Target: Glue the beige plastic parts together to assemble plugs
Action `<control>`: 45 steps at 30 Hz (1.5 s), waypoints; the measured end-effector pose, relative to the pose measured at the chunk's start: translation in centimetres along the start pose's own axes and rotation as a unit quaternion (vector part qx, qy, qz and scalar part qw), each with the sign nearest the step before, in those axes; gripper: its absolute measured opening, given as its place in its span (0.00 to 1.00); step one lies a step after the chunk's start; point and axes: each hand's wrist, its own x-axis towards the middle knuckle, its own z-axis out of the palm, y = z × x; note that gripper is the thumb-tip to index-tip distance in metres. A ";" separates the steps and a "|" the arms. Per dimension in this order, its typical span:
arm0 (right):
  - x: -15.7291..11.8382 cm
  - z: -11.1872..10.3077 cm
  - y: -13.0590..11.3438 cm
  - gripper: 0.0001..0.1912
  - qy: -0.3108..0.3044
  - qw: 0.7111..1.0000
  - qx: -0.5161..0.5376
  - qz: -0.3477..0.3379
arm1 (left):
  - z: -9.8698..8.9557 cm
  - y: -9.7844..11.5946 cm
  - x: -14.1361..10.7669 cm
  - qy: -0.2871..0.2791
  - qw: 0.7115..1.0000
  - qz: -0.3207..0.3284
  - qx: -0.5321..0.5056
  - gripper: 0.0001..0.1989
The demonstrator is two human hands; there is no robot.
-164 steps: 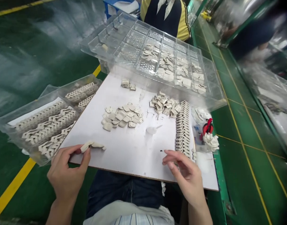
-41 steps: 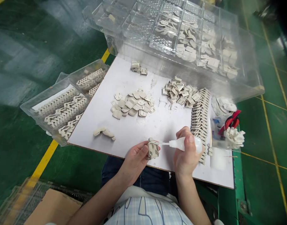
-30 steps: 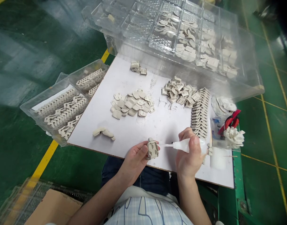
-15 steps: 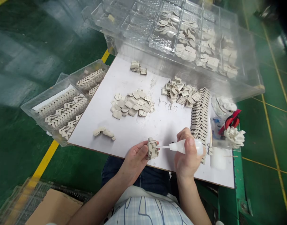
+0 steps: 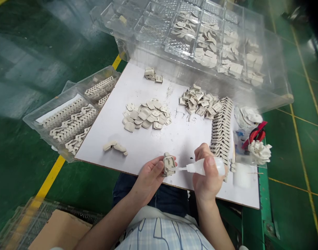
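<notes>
Near the front edge of the white board, my left hand (image 5: 151,175) is closed on a small beige plastic part (image 5: 169,164), its hollow, ribbed side facing up. My right hand (image 5: 206,177) wraps round a white squeeze bottle (image 5: 200,166) lying nearly level. The bottle's thin nozzle points left, its tip at the lower inside of the part; whether liquid comes out is too small to tell. Ahead of my hands lies a pile of flat beige pieces (image 5: 147,115). A jointed beige piece (image 5: 115,147) rests to the left.
A row of stacked beige parts (image 5: 221,128) and a heap of small clips (image 5: 197,100) lie at the right. Clear compartment trays (image 5: 159,48) stand behind the board. A tray of parts (image 5: 67,118) sits left. Red-handled pliers (image 5: 254,135) are in a box at right.
The nozzle tip has moved down inside the part, from its upper middle to its lower end. My right hand shifted slightly left, and the part tilted a little.
</notes>
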 end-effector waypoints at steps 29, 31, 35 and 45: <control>1.5 -0.7 0.5 0.30 0.102 0.984 0.098 0.105 | -0.2 0.1 0.1 0.004 1.000 -0.018 -0.004 0.25; 2.2 -0.8 1.2 0.29 0.111 0.975 0.117 0.155 | -0.3 0.3 0.0 -0.003 0.999 -0.030 -0.015 0.25; 3.4 -0.9 3.1 0.24 0.058 0.980 0.030 0.190 | -0.7 0.7 -0.6 -0.010 0.998 -0.049 -0.043 0.23; 4.7 0.2 5.2 0.16 0.030 0.984 -0.096 0.147 | -2.4 1.8 -2.0 -0.025 0.998 -0.027 -0.050 0.22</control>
